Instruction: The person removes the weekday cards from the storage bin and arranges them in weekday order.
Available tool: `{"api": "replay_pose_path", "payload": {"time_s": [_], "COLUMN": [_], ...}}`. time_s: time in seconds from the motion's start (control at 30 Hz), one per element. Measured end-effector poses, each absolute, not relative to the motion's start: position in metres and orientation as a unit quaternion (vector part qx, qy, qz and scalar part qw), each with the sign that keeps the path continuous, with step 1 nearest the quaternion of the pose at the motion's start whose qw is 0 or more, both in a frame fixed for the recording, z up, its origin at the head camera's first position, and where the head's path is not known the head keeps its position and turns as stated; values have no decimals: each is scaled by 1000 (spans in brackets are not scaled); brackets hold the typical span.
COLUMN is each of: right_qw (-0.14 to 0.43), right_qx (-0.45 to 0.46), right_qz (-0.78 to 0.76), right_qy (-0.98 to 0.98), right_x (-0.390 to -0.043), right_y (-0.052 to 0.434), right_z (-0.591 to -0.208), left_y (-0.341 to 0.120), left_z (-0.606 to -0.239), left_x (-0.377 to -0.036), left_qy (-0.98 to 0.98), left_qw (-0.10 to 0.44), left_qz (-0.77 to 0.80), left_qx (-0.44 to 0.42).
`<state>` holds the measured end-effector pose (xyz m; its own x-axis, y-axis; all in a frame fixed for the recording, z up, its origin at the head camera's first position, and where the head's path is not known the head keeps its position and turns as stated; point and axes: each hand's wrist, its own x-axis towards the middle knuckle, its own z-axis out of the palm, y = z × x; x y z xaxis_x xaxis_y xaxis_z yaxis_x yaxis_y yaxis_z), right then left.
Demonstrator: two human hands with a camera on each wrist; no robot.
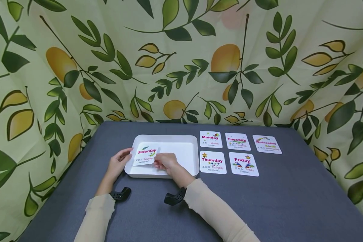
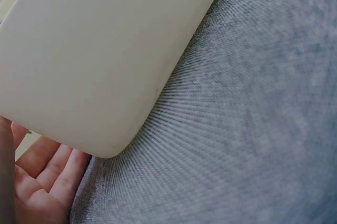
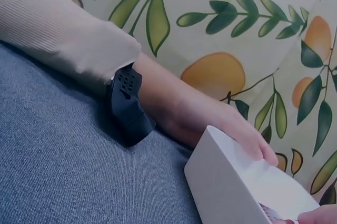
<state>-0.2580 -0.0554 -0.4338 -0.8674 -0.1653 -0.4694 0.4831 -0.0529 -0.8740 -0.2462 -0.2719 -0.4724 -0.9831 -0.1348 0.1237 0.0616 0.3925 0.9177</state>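
A shallow white tray sits on the table, its wall filling much of the left wrist view. My left hand holds the tray at its left end; in the right wrist view its fingertips come over the rim. Between the thumb and fingers of my right hand is the Saturday card, pinched by its right edge and tilted over the tray's left part. Only the right fingertips and a bit of printed card show in the right wrist view.
Right of the tray lie the Monday, Tuesday and Wednesday cards in a back row. Thursday and Friday cards lie in front. A leaf-patterned curtain hangs behind the dark cloth-covered table.
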Motion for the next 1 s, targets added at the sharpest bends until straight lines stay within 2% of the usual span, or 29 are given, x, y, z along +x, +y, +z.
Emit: {"api": "replay_pose_path", "payload": {"time_s": [0.23, 0.47, 0.77, 1.0], "right_qw": [224, 232, 235, 233], "right_qx": [135, 141, 139, 139], "right_qz": [-721, -727, -730, -733], "right_qy": [642, 631, 627, 623], "right_x": [-258, -259, -258, -258], "right_y": [-54, -55, -53, -48], "right_z": [-437, -436, -433, -433], "left_y": [-270, -260, -271, -271], "left_z": [-468, -442, -469, -467], "left_x": [-246, -231, -246, -245], "left_qy": [-825, -828, -829, -830], "left_qw": [74, 61, 68, 69], "left_qz": [-559, -556, -554, -552], "left_qx": [37, 46, 41, 44]}}
